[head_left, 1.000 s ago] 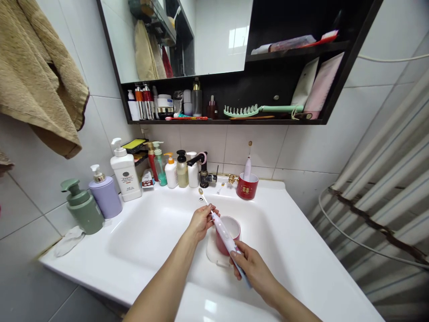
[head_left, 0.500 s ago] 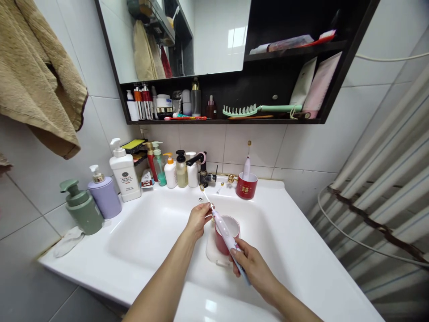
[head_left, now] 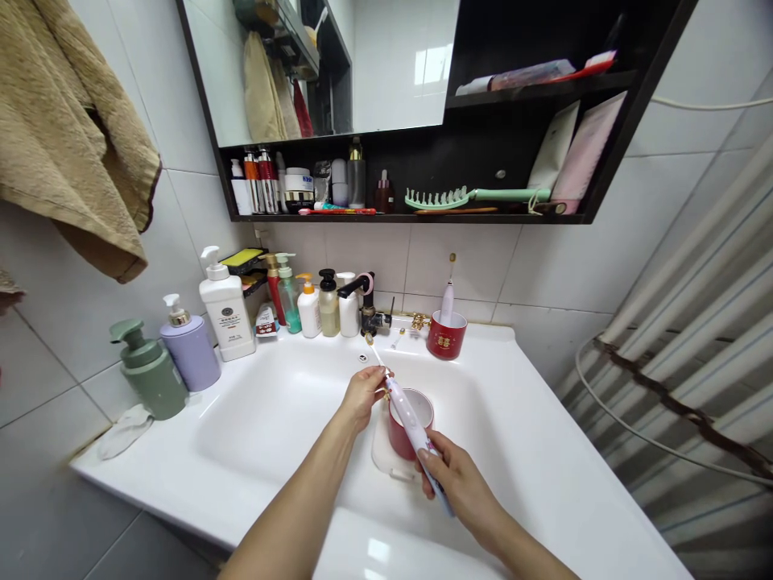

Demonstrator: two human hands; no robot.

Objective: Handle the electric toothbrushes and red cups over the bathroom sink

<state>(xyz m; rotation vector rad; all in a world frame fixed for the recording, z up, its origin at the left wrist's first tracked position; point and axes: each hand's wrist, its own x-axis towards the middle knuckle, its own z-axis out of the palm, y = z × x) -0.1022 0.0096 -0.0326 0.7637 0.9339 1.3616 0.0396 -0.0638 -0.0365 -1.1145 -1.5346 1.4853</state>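
An electric toothbrush (head_left: pixel 406 411) with a pale pink-white body slants over the sink, its brush head pointing up towards the faucet. Closed around the lower part of its handle is my right hand (head_left: pixel 456 471). My left hand (head_left: pixel 364 395) pinches it where the brush neck meets the body. Beneath the toothbrush a red cup (head_left: pixel 402 441) with a white inside stands in the sink (head_left: pixel 290 411), on a pale, translucent tray-like piece (head_left: pixel 382 455). Part of the cup is hidden by the toothbrush and my right fingers.
Behind the sink is a black faucet (head_left: pixel 367 302). A red cup (head_left: pixel 448 337) on the right ledge holds another electric toothbrush (head_left: pixel 448 302). Several pump bottles line the back and left, including a purple one (head_left: pixel 192 354). A dark cabinet (head_left: pixel 501 137) hangs above; pipes (head_left: pixel 713 362) run at the right.
The view has shifted very slightly. Both hands keep the same hold on the toothbrush, with hardly any movement.
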